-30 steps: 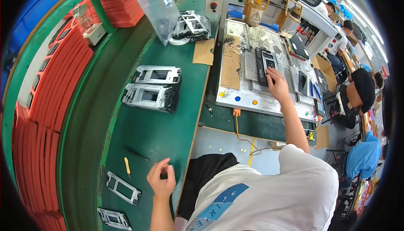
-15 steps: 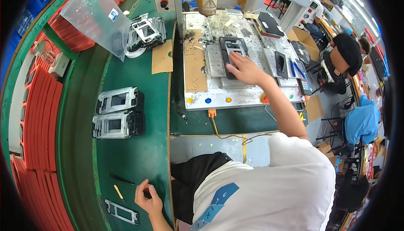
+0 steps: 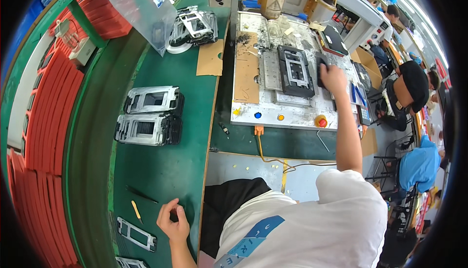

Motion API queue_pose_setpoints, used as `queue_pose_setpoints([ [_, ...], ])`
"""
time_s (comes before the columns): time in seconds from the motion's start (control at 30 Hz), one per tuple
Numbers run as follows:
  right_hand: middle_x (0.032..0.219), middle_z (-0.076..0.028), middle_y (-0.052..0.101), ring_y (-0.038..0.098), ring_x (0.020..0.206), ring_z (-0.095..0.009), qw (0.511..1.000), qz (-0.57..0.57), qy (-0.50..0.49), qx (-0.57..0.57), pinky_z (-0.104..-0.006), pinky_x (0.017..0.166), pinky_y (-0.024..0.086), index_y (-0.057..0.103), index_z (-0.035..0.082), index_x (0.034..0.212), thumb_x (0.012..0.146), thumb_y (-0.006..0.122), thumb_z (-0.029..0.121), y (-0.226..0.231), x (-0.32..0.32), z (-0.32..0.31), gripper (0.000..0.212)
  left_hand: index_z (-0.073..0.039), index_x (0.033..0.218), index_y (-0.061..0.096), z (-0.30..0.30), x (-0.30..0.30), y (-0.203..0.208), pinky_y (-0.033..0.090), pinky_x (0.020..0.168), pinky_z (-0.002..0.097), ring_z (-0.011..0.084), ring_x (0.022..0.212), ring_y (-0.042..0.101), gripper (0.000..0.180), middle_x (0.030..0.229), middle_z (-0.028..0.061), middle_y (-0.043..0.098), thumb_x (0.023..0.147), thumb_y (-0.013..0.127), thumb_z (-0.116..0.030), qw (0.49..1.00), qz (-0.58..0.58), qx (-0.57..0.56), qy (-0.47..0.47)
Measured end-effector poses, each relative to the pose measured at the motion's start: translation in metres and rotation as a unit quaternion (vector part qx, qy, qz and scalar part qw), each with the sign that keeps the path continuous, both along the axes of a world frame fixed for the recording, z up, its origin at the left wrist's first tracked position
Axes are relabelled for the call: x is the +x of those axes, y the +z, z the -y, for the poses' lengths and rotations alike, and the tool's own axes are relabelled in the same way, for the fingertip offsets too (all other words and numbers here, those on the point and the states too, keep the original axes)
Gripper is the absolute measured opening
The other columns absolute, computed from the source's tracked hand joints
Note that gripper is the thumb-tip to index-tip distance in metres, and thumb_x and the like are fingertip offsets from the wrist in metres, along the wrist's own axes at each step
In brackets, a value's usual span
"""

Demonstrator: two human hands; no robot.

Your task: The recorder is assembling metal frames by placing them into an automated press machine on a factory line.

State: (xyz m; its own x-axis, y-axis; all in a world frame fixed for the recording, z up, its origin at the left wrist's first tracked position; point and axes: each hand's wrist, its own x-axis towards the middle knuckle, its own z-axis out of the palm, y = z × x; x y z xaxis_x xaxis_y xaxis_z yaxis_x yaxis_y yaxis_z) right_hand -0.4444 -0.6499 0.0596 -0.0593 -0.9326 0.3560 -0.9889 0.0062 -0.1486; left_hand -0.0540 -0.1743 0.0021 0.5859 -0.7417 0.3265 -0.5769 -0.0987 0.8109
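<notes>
My right hand (image 3: 334,79) is closed on a dark flat plate (image 3: 321,68) at the right side of the machine's worktop. To its left, a black fixture (image 3: 295,71) holds a light phone-sized frame (image 3: 296,67). My left hand (image 3: 174,220) hovers over or rests on the green bench (image 3: 161,170), loosely curled, thumb apart from the fingers, with nothing visible in it. Beside it lie a yellow-handled tool (image 3: 136,210), dark tweezers (image 3: 141,194) and a single frame (image 3: 137,234). Another frame (image 3: 130,262) is partly cut off at the lower rim.
Two stacks of frames (image 3: 148,129) stand on the bench; a looser pile (image 3: 195,26) sits farther back by a clear plastic bag (image 3: 141,9). Brown cardboard (image 3: 246,68) lies on the worktop. A red button (image 3: 320,121) is at its front edge. Blue-handled pliers (image 3: 358,94) lie at right.
My right hand has left the black fixture and moved right, taking hold of the dark plate. The frame in the fixture is now uncovered. The view has shifted; my left hand keeps its pose.
</notes>
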Motion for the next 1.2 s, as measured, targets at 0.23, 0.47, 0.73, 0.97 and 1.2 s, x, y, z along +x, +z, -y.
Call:
queue_pose_setpoints([
  [0.23, 0.079, -0.024, 0.070, 0.070, 0.080, -0.041, 0.998, -0.049, 0.035, -0.009, -0.0514, 0.073, 0.056, 0.073, 0.004, 0.084, 0.092, 0.057, 0.045, -0.025, 0.093, -0.010, 0.045, 0.001, 0.098, 0.070, -0.001, 0.000, -0.001, 0.047, 0.057, 0.0273, 0.0174, 0.060, 0.058, 0.017, 0.072, 0.0086, 0.062, 0.082, 0.064, 0.002, 1.000, 0.007, -0.023, 0.012],
  [0.47, 0.056, -0.014, 0.062, 0.063, 0.054, -0.037, 0.963, 0.014, 0.262, 0.066, -0.0459, 0.054, 0.051, 0.061, 0.009, 0.063, 0.084, 0.071, 0.053, -0.084, 0.125, -0.140, 0.051, 0.003, 0.097, 0.069, 0.000, 0.001, 0.004, 0.045, 0.061, 0.0274, 0.0168, 0.063, 0.056, 0.013, 0.072, 0.0081, 0.060, 0.085, 0.064, 0.001, 1.000, -0.007, -0.007, -0.017],
  [0.73, 0.057, -0.013, 0.063, 0.064, 0.058, -0.035, 0.963, 0.097, 0.207, 0.141, -0.0457, 0.057, 0.052, 0.062, 0.007, 0.062, 0.080, 0.075, 0.047, -0.091, 0.129, -0.137, 0.046, 0.000, 0.095, 0.071, -0.003, 0.001, 0.000, 0.045, 0.054, 0.0275, 0.0162, 0.058, 0.055, 0.018, 0.070, 0.0084, 0.062, 0.079, 0.064, 0.006, 0.999, 0.005, -0.039, -0.017],
  [0.97, 0.058, -0.010, 0.061, 0.063, 0.056, -0.033, 0.908, 0.084, 0.410, -0.032, -0.0436, 0.052, 0.050, 0.058, 0.009, 0.067, 0.085, 0.068, 0.020, -0.093, 0.149, -0.155, 0.024, -0.001, 0.094, 0.071, -0.004, 0.003, -0.001, 0.044, 0.053, 0.0274, 0.0165, 0.056, 0.055, 0.019, 0.069, 0.0077, 0.062, 0.079, 0.064, 0.007, 0.998, 0.019, -0.058, -0.007],
  [1.2, 0.080, -0.011, 0.056, 0.056, 0.074, -0.032, 0.849, 0.057, 0.511, -0.126, -0.0398, 0.067, 0.045, 0.057, 0.007, 0.081, 0.077, 0.072, 0.005, -0.119, 0.099, -0.156, 0.015, -0.001, 0.092, 0.072, -0.003, 0.003, 0.000, 0.044, 0.053, 0.0273, 0.0165, 0.055, 0.054, 0.018, 0.069, 0.0079, 0.062, 0.078, 0.064, 0.007, 0.999, -0.004, -0.052, -0.012],
])
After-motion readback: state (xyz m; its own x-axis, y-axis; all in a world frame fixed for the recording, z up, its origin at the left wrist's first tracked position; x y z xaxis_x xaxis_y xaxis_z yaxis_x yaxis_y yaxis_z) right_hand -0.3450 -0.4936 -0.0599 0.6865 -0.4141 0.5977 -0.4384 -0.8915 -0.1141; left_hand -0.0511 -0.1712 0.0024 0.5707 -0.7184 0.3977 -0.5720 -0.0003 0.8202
